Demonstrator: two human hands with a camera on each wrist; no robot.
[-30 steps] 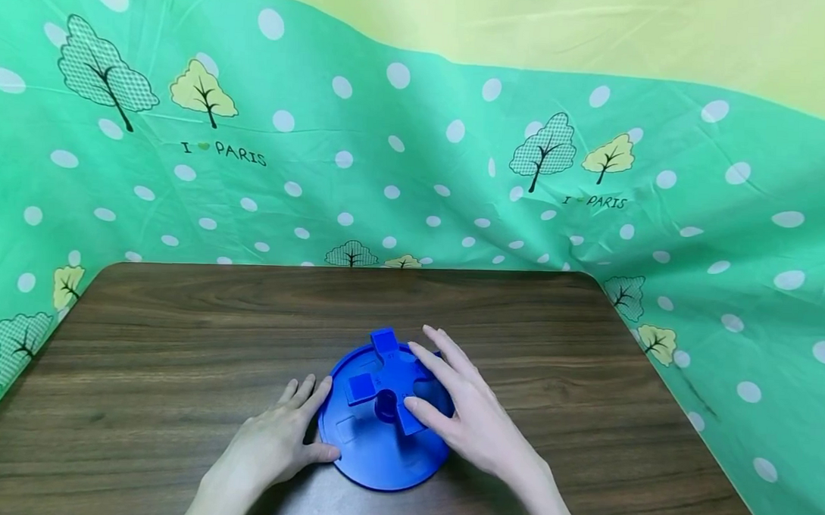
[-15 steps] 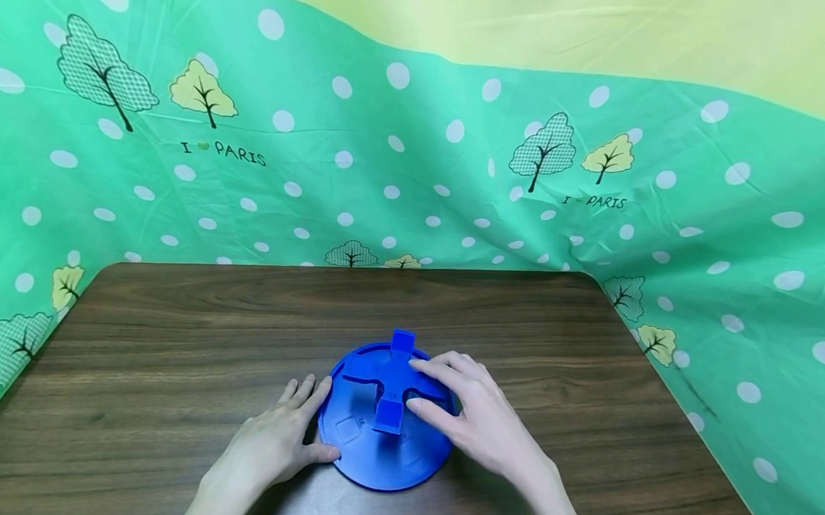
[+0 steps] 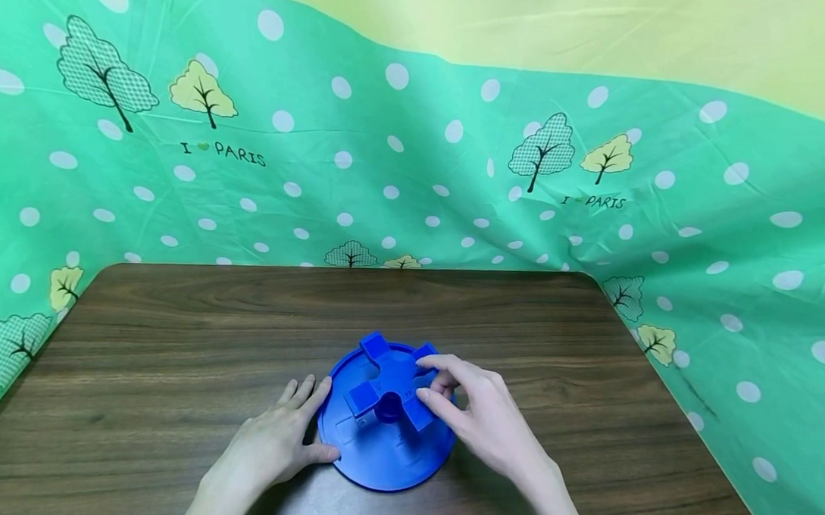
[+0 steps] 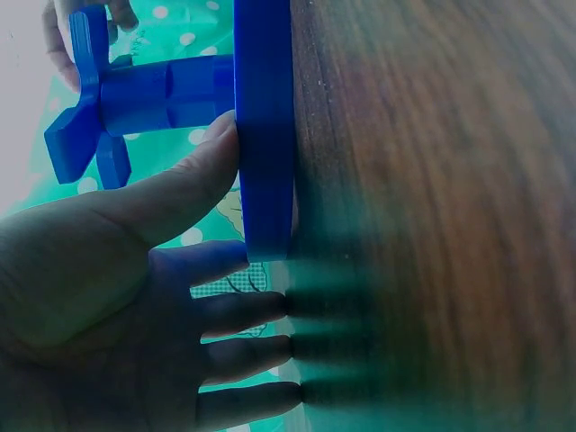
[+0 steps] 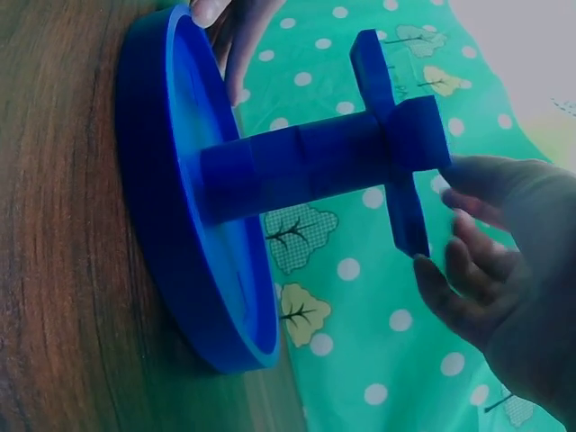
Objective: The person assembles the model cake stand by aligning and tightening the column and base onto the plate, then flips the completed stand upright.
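A blue round base (image 3: 371,461) with a raised rim lies flat on the table. From its middle rises a thick blue post (image 5: 297,162), topped by a blue four-armed cross (image 3: 396,378) with upturned arm ends. My left hand (image 3: 270,438) rests against the base's left edge, its fingers fairly straight. The left thumb (image 4: 193,184) presses at the rim. Curled at the right side of the cross, my right hand (image 3: 489,415) has thumb and index fingertips at two neighbouring arms. In the right wrist view its other fingers (image 5: 477,261) bend behind, off the cross.
The dark wood-grain table (image 3: 178,340) has rounded far corners. A green dotted cloth (image 3: 388,173) with printed trees hangs behind it and along both sides.
The cross has turned on its base, its arms pointing in different directions over the frames. My right hand's fingers have drawn in from a spread pose. The left hand and base stay put.
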